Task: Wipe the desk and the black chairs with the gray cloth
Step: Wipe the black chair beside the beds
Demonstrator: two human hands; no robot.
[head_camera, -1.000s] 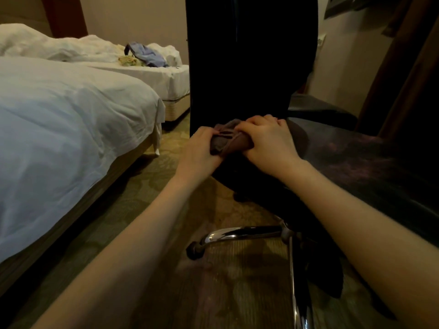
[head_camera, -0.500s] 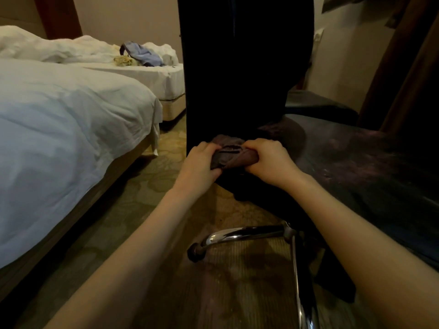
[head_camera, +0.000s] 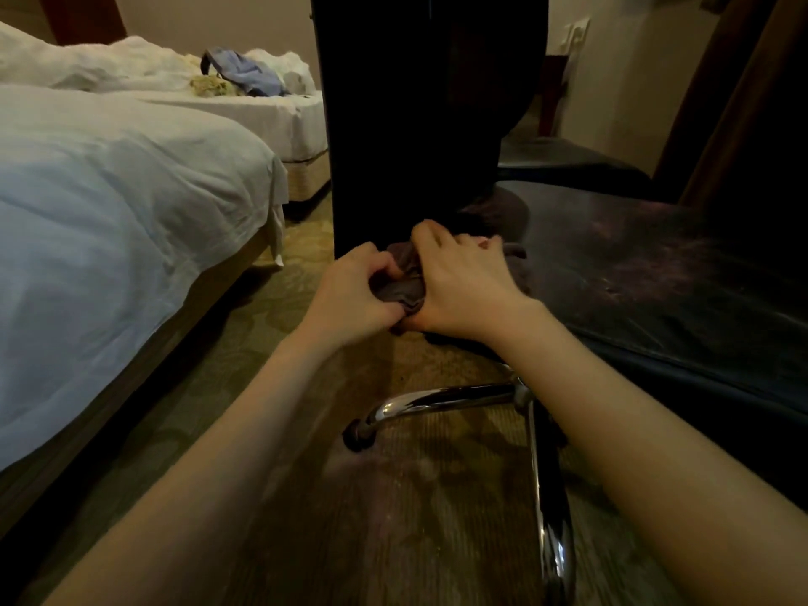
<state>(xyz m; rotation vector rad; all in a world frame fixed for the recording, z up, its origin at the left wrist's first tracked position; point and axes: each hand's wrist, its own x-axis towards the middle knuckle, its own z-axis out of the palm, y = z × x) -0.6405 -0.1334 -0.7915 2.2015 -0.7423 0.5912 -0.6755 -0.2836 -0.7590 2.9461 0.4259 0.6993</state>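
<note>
Gray cloth (head_camera: 404, 293), bunched, at black chair (head_camera: 656, 264) seat's edge, backrest upright

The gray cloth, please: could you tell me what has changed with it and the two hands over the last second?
The right hand has loosened its tight fist and stretched its fingers forward over the gray cloth, which now spreads further onto the black chair seat. The left hand still grips the cloth's near end, and both hands remain at the seat's corner.
</note>
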